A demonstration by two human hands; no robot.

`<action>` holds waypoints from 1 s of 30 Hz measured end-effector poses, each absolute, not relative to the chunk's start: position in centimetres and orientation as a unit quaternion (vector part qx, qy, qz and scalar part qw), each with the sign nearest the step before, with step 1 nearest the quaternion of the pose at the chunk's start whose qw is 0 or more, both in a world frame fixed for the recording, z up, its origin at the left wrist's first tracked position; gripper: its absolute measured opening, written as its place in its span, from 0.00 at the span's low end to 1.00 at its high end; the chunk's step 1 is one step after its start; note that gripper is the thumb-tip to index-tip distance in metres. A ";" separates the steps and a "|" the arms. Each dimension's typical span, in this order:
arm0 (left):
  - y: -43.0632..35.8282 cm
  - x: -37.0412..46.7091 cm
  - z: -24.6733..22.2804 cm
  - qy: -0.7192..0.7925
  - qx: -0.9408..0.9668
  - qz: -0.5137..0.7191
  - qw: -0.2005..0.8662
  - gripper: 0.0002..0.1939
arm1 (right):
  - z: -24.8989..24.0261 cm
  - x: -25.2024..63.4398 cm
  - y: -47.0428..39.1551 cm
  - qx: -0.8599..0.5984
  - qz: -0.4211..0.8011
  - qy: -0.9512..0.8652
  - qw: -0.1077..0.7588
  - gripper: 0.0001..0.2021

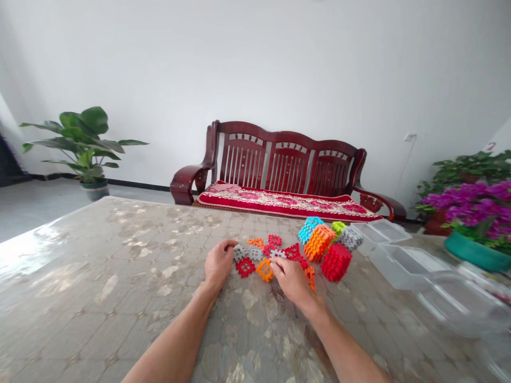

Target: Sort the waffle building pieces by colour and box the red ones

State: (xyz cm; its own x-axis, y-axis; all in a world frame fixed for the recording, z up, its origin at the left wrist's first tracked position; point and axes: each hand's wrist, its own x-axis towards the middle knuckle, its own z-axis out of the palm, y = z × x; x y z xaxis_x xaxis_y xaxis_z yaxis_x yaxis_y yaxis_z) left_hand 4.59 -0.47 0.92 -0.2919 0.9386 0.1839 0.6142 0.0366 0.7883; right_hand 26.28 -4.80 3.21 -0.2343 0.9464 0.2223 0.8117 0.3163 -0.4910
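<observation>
Flat plastic interlocking building pieces with notched edges lie between my hands. My left hand (pixel 219 261) is closed at the left edge of a grey interlocking piece (pixel 239 252), thumb and fingers pinched on it. My right hand (pixel 293 277) has its fingers pinched together at the upper right edge of an orange square piece (pixel 264 271). A red piece (pixel 245 267) lies between the hands, and a second grey piece (pixel 255 253) is just behind it. Another red piece (pixel 274 240) and an orange triangle (pixel 256 242) lie farther back. An orange piece (pixel 310 277) is partly hidden by my right hand.
Stacked pieces stand at right: blue (pixel 310 230), orange (pixel 319 243), red (pixel 336 262), grey (pixel 352 238) and green (pixel 338 227). Clear plastic boxes (pixel 399 266) and a teal flower pot (pixel 477 251) are beyond. Behind the patterned table (pixel 139 276) stands a wooden bench (pixel 287 165).
</observation>
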 end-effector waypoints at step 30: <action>-0.6 4.6 1.1 0.689 0.567 0.402 0.205 0.16 | 4.7 24.6 -6.6 -0.541 0.024 -0.835 0.096 0.25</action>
